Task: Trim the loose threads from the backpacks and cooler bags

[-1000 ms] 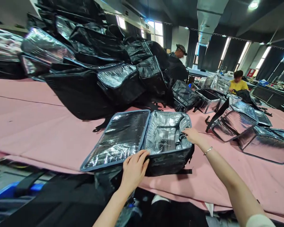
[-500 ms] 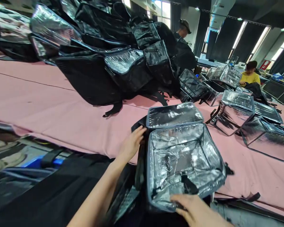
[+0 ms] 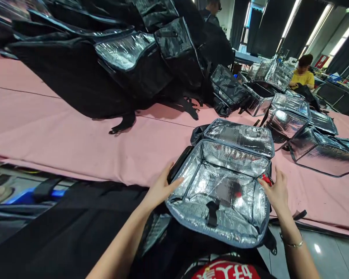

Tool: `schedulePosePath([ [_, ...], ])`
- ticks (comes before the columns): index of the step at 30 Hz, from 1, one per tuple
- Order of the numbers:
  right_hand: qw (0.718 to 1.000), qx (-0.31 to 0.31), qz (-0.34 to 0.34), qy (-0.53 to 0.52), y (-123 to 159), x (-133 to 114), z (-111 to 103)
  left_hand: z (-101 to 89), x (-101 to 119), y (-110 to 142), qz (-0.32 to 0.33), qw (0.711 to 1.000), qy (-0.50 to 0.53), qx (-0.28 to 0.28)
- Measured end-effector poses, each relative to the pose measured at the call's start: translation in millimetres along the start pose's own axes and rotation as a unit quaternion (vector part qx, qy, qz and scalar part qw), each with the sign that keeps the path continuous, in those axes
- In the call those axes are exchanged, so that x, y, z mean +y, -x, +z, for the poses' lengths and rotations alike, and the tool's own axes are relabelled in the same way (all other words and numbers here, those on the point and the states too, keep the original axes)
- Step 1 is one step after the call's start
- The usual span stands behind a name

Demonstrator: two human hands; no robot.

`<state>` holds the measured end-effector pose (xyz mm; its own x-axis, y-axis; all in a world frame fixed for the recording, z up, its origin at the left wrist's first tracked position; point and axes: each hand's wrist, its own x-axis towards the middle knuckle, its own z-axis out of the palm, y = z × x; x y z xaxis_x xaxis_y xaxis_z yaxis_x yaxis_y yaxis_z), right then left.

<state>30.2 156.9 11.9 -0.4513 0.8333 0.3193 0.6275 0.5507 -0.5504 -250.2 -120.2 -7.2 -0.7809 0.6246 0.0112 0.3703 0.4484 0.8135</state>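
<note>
A: Where's the bag?
B: Bag [image 3: 221, 188] sits right in front of me at the near edge of the pink table [image 3: 84, 143]. Mouth up, silver lining showing. Its front side juts out past the table edge, toward me.

A: Lid?
B: Lid [image 3: 240, 135] is folded back on the far side, silver face up.

A: Left hand?
B: Left hand [image 3: 164, 186] pinches the bag's left wall. Thumb lies over the rim on the inside, fingers outside; fingertips partly hidden.

A: Right hand?
B: Right hand [image 3: 276, 190] is at the right wall. Thumb by the rim, fingers curled up on the outer side. Small red item [image 3: 266, 179] tucked by the thumb; too small to identify. Can't tell if I'm pinching the wall, the red item or both. Bracelet [image 3: 293, 244] on that wrist.

A: Anything inside the bag?
B: Black strap [image 3: 212, 215] on the lining near the front wall.

A: Around you?
B: Pile of black bags [image 3: 139, 85] beyond, to the left, a strap or two trailing onto the cloth. Silver box-shaped liners [image 3: 289, 116] to the right, well apart from my right hand. Person in yellow [image 3: 304, 79] farther back, head lowered.
</note>
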Motion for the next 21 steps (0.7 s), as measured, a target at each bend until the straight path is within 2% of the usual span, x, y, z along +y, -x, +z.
schedulePosePath([
  [3, 0.992, -0.068, 0.004, -0.103, 8, 8, 2, -9.2, 9, -7, -0.019, 0.998, 0.021, -0.055],
  [5, 0.981, -0.118, 0.011, -0.154, 11, 11, 3, -11.4, 18, -11, -0.033, 0.996, -0.003, -0.085],
  [6, 0.978, -0.121, 0.021, -0.168, 13, 12, 4, -10.6, 21, -12, -0.043, 0.995, -0.019, -0.088],
  [10, 0.972, -0.083, 0.071, -0.208, 21, 17, 7, 1.6, 19, -7, -0.047, 0.997, -0.027, -0.058],
  [14, 0.965, -0.018, 0.105, -0.239, 26, 14, 4, 11.3, 2, 17, -0.042, 0.997, 0.067, 0.012],
  [17, 0.959, 0.049, 0.057, -0.272, 18, -2, -10, 6.9, 5, 37, -0.04, 0.985, 0.152, 0.068],
  [19, 0.953, 0.091, 0.011, -0.289, 7, -17, -25, -1.5, 19, 49, -0.015, 0.977, 0.182, 0.109],
  [21, 0.942, 0.144, -0.031, -0.302, -7, -33, -40, -11.6, 40, 58, 0.025, 0.968, 0.181, 0.175],
])
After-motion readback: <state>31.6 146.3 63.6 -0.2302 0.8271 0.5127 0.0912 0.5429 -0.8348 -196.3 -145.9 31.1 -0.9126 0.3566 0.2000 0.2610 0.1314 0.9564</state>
